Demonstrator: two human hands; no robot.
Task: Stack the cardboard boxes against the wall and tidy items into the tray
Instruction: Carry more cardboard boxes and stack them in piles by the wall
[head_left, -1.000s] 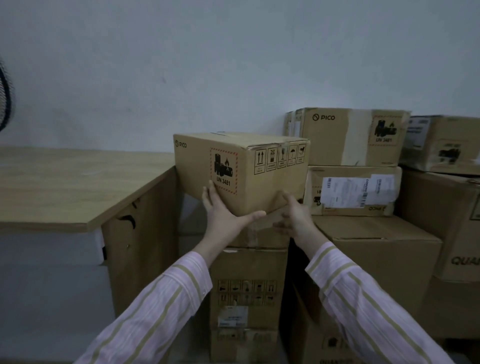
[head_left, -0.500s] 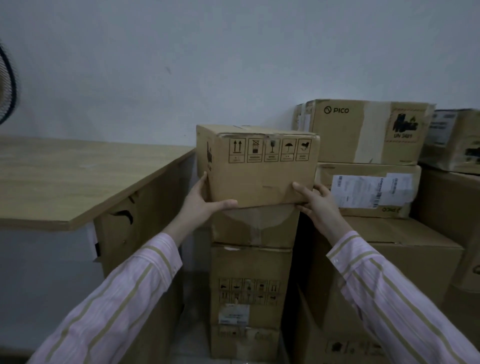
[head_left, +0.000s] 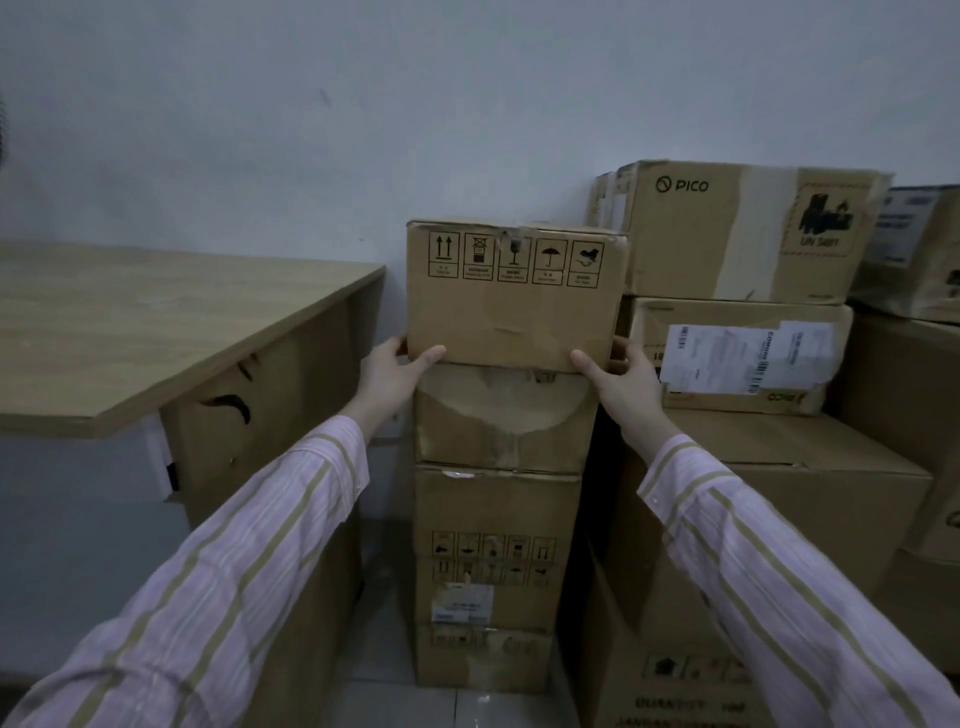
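Observation:
A small cardboard box (head_left: 514, 296) with a row of handling symbols faces me square-on, resting on top of a narrow stack of boxes (head_left: 498, 514) against the white wall. My left hand (head_left: 392, 374) grips its lower left corner, thumb on the front face. Gripping the lower right corner is my right hand (head_left: 626, 384), its fingers wrapped around the side. Both striped sleeves reach in from below. No tray is in view.
A wooden desk (head_left: 135, 332) stands left of the stack, its side panel close by. At the right sit a PICO box (head_left: 737, 234), a labelled box (head_left: 737, 358) under it, and larger cartons (head_left: 769, 519) down to the tiled floor.
The box has turned from an angled pose to face me squarely and come down onto the stack. My hands have shifted to its two lower corners.

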